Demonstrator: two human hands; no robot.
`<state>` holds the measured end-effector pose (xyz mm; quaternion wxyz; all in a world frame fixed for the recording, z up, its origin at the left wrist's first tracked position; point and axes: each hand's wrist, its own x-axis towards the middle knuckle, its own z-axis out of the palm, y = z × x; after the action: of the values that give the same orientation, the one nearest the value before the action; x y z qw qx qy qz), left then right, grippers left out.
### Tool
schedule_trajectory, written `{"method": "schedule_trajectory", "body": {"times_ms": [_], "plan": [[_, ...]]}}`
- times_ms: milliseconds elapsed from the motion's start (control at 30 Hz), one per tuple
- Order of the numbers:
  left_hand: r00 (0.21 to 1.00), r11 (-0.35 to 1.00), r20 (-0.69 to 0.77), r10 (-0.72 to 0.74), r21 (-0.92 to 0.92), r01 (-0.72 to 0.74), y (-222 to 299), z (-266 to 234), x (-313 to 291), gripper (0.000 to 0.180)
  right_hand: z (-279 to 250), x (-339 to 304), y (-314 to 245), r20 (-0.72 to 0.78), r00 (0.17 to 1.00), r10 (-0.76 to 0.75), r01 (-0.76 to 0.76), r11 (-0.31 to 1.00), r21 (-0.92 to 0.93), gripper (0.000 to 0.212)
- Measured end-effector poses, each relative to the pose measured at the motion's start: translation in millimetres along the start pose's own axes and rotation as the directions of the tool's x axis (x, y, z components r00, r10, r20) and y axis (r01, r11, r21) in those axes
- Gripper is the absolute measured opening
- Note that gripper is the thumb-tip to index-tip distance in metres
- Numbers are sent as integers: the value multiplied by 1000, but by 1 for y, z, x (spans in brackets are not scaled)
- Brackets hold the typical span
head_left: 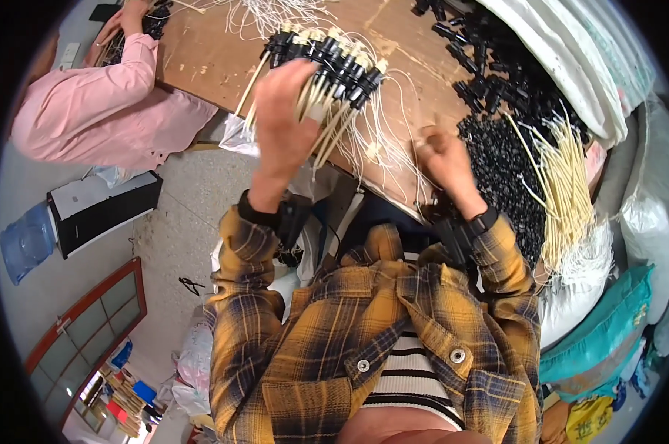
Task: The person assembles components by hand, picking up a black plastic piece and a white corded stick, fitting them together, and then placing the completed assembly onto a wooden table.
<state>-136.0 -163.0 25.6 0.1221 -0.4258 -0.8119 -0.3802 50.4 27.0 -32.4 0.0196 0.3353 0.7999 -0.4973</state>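
Observation:
My left hand (281, 126) is raised over the near left side of a bundle of black plastic connectors (334, 63), blurred by motion. Its fingers are curved, with the thumb apart from them, and I see nothing held. The connectors lie side by side on the table, with cream tubes (327, 140) reaching toward me and cream tips at the far end. My right hand (445, 159) is closed over the table's near edge, fingertips pinched beside thin white wires (397, 166). Whatever lies between those fingertips is too small to make out.
A heap of small black parts (501, 166) covers the table's right side, with larger black connectors (490, 81) beyond and a bunch of cream tubes (564, 185) beside it. White wires (268, 15) tangle at the back. A person in a pink sleeve (90, 103) works at the left.

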Motion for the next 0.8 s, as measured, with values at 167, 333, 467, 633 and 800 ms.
{"method": "schedule_trajectory", "body": {"times_ms": [167, 333, 467, 633, 800], "plan": [[883, 948, 448, 137, -318, 14, 50, 46, 0, 49, 7, -46, -33, 497, 817, -293, 268, 956, 122, 47], [630, 987, 770, 103, -157, 30, 38, 69, -14, 46, -65, -87, -10, 326, 895, -304, 345, 935, -76, 38], [728, 995, 680, 95, -73, -62, 76, 97, 12, 34, -129, -107, 55, -264, 937, -230, 154, 948, -279, 22], [790, 991, 612, 36, 78, -106, 122, 161, 46, 37, -196, -116, 92, -600, 776, -192, -25, 942, -334, 14], [797, 973, 604, -12, 191, -130, 124, 185, 45, 26, -235, -103, 124, -710, 627, -321, -110, 866, -489, 11]]}}
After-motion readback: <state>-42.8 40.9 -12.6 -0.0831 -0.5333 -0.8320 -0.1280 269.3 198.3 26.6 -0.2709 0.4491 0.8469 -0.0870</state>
